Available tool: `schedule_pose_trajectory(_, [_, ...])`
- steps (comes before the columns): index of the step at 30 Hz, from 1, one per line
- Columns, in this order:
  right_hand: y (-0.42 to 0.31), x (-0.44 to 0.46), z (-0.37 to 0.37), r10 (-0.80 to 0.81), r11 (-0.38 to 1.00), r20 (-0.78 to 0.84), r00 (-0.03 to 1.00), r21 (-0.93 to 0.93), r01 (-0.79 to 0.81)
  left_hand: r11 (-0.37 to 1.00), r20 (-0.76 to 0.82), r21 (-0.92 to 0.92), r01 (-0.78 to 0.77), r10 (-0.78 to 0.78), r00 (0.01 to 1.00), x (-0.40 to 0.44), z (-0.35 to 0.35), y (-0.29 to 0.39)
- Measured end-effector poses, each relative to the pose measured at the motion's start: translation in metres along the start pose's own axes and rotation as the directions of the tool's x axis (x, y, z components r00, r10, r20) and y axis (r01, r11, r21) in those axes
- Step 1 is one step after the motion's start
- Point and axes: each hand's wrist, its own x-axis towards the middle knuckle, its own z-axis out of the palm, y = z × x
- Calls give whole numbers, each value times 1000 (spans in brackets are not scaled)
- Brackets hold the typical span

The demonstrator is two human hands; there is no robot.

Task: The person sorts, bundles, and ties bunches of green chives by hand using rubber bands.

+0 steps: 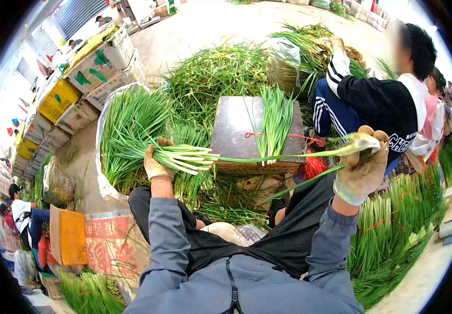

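My left hand (158,163), in a thin pale glove, is closed around a bunch of long green leafy stalks (186,158), white stem ends pointing right. My right hand (362,170), gloved too, is raised at the right with its fingers closed on a single leafy stalk (315,154). Its long leaf stretches left toward the white ends of the bunch. Another green leaf (307,183) hangs down-left from the right hand. Between and beyond my hands stands a dark-topped box (236,123). On it lies a bundle of greens (275,123) with a red tie (296,136) beneath or around it.
A white-lined container (100,141) of greens stands left. A loose heap of greens (215,73) lies behind the box. Red ties (315,166) hang at its right. Tied bundles (393,214) line my right. A co-worker (377,99) sits close by; stacked cartons (97,70) stand far left.
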Motion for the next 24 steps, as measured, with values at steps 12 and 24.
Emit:
schedule_pose_trajectory(12, [-14, -10, -6, 52, 901, 390, 919, 379, -212, 954, 330, -221, 201, -121, 936, -23, 37, 19])
schedule_pose_trajectory(24, [117, -100, 32, 897, 434, 287, 336, -716, -547, 828, 515, -329, 454, -246, 821, -37, 76, -12])
